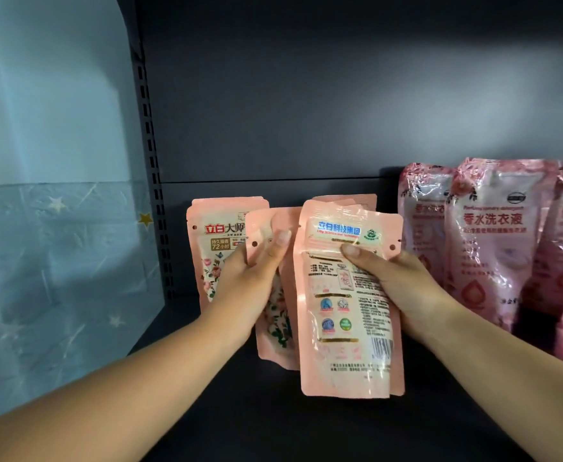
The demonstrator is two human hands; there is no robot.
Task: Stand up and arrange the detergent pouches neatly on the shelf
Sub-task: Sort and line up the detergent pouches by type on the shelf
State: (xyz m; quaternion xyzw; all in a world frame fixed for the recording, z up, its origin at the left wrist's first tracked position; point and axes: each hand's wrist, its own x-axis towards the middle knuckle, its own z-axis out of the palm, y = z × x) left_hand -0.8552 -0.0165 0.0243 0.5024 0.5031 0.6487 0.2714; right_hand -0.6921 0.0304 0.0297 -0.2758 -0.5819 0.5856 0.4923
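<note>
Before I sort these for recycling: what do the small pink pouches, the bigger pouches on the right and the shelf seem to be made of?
Small pink pouch in the right hand: probably matte plastic film, flat, with sealed edges and little glare. Bigger pouches: glossy, crinkly plastic film, bright wrinkled highlights. Shelf: looks like dark painted metal, going by the slotted upright, though I cannot be sure.

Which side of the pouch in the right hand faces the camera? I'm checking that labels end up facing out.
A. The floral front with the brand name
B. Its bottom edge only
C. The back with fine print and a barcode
C: the pouch in the right hand shows blocks of small print, round icons and a barcode at its lower right, unlike the floral front pouch standing at the left.
</note>
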